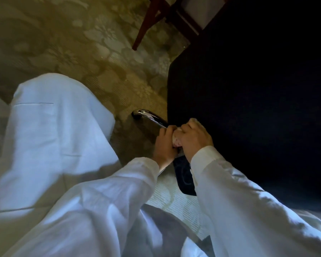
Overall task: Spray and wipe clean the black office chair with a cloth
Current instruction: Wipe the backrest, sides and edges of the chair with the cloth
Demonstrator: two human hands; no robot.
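The black office chair (248,99) fills the right side, its seat seen from above. One chrome base leg (148,115) sticks out to the left from beneath the seat. A small pale cloth (176,140) with dark specks is bunched on the inner end of that leg. My left hand (164,145) curls its fingers around the cloth from the left. From the right, my right hand (195,138) grips the same cloth at the seat's edge. A dark part of the chair base (184,177) shows below my hands. No spray bottle is in view.
My knee in white trousers (59,130) is raised at the left, close to the chrome leg. Patterned carpet (93,58) covers the floor. Dark red wooden furniture legs (146,23) stand at the top, just behind the chair.
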